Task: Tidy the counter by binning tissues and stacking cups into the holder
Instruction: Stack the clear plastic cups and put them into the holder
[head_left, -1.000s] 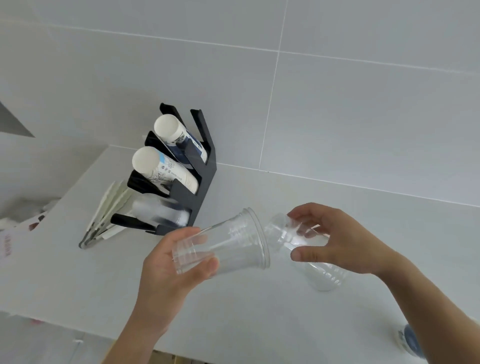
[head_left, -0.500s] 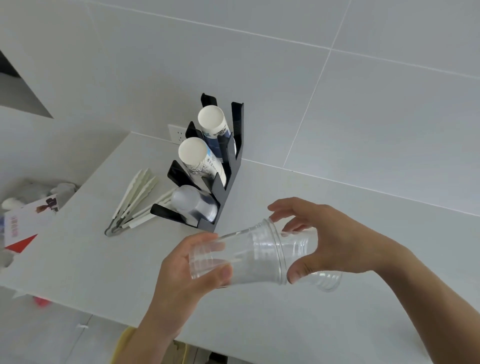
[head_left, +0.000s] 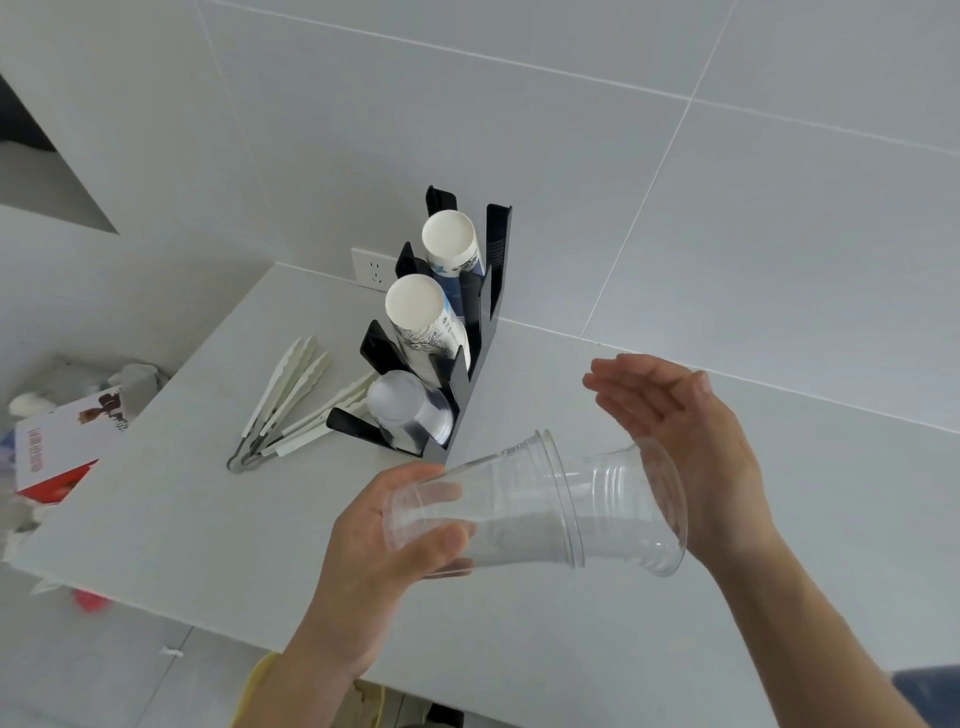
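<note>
My left hand (head_left: 384, 551) grips the base of nested clear plastic cups (head_left: 524, 514), held on their side over the counter (head_left: 675, 623). One cup sits partly inside the other, its rim sticking out to the right. My right hand (head_left: 691, 452) is open, fingers spread, with its palm against that protruding rim. The black cup holder (head_left: 467, 374) stands just behind, by the wall. Its two upper slots carry stacks of white paper cups (head_left: 423, 322), and the lowest slot holds clear cups (head_left: 410, 413).
White tongs (head_left: 291, 400) lie left of the holder. A wall socket (head_left: 370, 266) sits behind it. Off the counter's left edge are a red-and-white box (head_left: 57, 441) and crumpled white items. The counter's front edge runs below my arms.
The second clear cup has slid into the one in my left hand. My right hand has let go of it and opened flat against its rim. The view has shifted left.
</note>
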